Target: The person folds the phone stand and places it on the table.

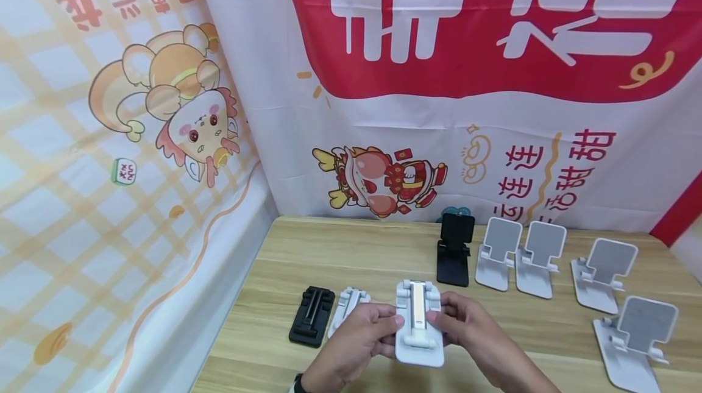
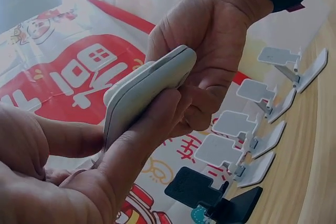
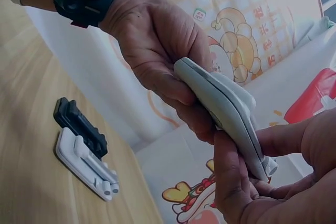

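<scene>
A folded white phone stand (image 1: 421, 353) is held up over the table between both hands, its hinged arm side facing the head camera. My left hand (image 1: 359, 335) grips its left edge, thumb on the face and fingers behind. On the opposite edge my right hand (image 1: 474, 323) pinches it the same way. Seen edge-on in the left wrist view, the held stand (image 2: 144, 95) looks flat and folded together. Just left of my left hand lie a folded white phone stand (image 3: 79, 161), partly hidden by that hand in the head view, and a folded black phone stand (image 1: 311, 317).
Across the right of the wooden table (image 1: 340, 247) stand several unfolded phone stands: a black one (image 1: 455, 247) at the back, then white ones with grey pads (image 1: 545, 244), the nearest (image 1: 647, 326) at the right front. Printed cloth (image 1: 263, 106) hangs behind and at the left.
</scene>
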`<state>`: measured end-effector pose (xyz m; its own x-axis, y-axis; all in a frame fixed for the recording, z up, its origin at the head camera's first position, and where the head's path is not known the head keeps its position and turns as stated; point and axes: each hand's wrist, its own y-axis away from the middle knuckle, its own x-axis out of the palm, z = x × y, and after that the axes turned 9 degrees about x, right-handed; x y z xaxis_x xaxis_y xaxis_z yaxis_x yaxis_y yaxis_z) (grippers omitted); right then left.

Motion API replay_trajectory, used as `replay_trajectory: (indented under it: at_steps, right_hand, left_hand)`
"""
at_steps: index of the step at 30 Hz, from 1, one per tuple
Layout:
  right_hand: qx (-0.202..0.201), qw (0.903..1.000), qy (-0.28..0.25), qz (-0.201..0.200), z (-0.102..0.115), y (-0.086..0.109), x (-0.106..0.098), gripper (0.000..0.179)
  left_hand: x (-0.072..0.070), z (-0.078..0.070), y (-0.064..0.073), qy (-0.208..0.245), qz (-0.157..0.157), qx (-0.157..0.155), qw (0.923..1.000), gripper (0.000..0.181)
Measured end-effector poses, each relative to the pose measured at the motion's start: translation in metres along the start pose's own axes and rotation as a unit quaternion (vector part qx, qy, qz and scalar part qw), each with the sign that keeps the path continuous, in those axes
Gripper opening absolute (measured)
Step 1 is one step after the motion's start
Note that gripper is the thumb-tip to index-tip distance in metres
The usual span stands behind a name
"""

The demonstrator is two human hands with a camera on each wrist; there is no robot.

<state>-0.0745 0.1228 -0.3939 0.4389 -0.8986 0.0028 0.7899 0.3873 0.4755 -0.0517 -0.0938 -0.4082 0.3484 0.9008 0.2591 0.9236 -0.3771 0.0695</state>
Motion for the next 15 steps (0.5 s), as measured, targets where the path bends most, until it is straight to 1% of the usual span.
replay_trajectory:
  at_steps: [2,3,4,5,6,7,8,10,11,12,13,14,15]
  right_hand:
    - [0.0,1.0,0.0,-0.01,-0.001,0.0,0.0,0.054]
    - [0.001,0.9999,-0.001,-0.013,-0.001,0.0,0.0,0.055]
    - [0.002,0.9999,-0.003,-0.016,-0.002,0.0,0.0,0.055]
    - [0.002,0.9998,-0.006,-0.017,-0.003,-0.001,0.0,0.055]
    - [0.001,0.9998,-0.009,-0.016,-0.004,-0.001,0.0,0.054]
    - [-0.001,0.9998,-0.011,-0.015,-0.005,-0.002,0.0,0.053]
    - [0.0,0.9998,-0.014,-0.012,-0.006,-0.002,0.001,0.052]
    - [0.002,0.9999,-0.015,-0.007,-0.007,-0.003,0.002,0.051]
    - [0.003,0.9999,-0.015,-0.006,-0.007,-0.003,0.003,0.051]
    - [0.004,0.9999,-0.012,-0.007,-0.006,-0.003,0.004,0.05]
    - [0.005,0.9999,-0.01,-0.009,-0.006,-0.003,0.004,0.051]
    - [0.006,0.9999,-0.008,-0.011,-0.005,-0.003,0.005,0.051]
    - [0.005,0.9999,-0.004,-0.013,-0.004,-0.002,0.006,0.052]
  left_hand:
    - [0.002,0.002,-0.002,-0.037,-0.02,0.004,0.9991,0.034]
    - [0.003,0.002,-0.002,-0.069,-0.032,0.007,0.9971,0.033]
    - [0.005,0.002,-0.003,-0.113,-0.047,0.014,0.9924,0.032]
    - [0.007,0.002,-0.004,-0.167,-0.06,0.022,0.9838,0.031]
    - [0.01,0.002,-0.004,-0.227,-0.073,0.027,0.9708,0.03]
    - [0.013,0.001,-0.003,-0.287,-0.084,0.031,0.9537,0.03]
    - [0.017,-0.001,-0.001,-0.346,-0.092,0.032,0.933,0.033]
    - [0.025,-0.006,0.003,-0.452,-0.096,0.019,0.8867,0.045]
    - [0.029,-0.008,0.005,-0.483,-0.092,0.007,0.8705,0.053]
    - [0.033,-0.01,0.006,-0.508,-0.087,-0.005,0.8571,0.06]
    - [0.036,-0.011,0.007,-0.525,-0.083,-0.014,0.8471,0.069]
    - [0.038,-0.012,0.007,-0.536,-0.08,-0.026,0.8403,0.078]
    - [0.041,-0.013,0.007,-0.543,-0.08,-0.035,0.8353,0.085]
